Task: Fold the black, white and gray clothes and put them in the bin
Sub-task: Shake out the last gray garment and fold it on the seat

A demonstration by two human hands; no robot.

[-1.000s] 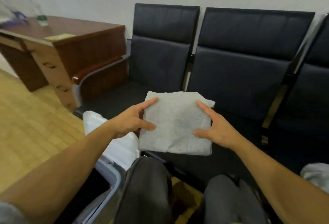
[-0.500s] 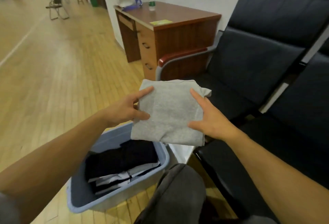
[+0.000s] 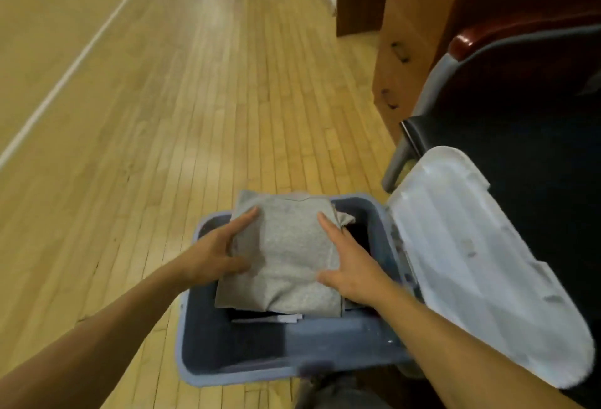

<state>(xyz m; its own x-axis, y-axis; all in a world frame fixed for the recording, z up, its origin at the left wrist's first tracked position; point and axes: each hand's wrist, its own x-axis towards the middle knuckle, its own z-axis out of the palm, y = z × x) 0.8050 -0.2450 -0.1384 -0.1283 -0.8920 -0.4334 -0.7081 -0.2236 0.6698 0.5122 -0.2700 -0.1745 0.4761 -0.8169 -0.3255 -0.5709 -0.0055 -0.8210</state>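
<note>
A folded gray garment (image 3: 287,252) is held level over the open blue bin (image 3: 247,360) on the floor. My left hand (image 3: 214,254) grips its left edge, thumb on top and fingers underneath. At the right edge my right hand (image 3: 346,267) grips the same way. Beneath the gray piece, folded black and white clothes (image 3: 270,317) lie inside the bin, mostly hidden. Whether the gray garment touches that stack cannot be told.
The bin's translucent white lid (image 3: 481,265) leans against a black chair seat (image 3: 520,135) on the right. A wooden desk with drawers (image 3: 409,34) stands behind the chair. Wooden floor (image 3: 146,99) stretches away to the left. My gray-trousered knee (image 3: 338,392) is at the bottom edge.
Both hands carried the folded gray garment from the chair seat leftward and down over the bin. The view swung left and down with it.
</note>
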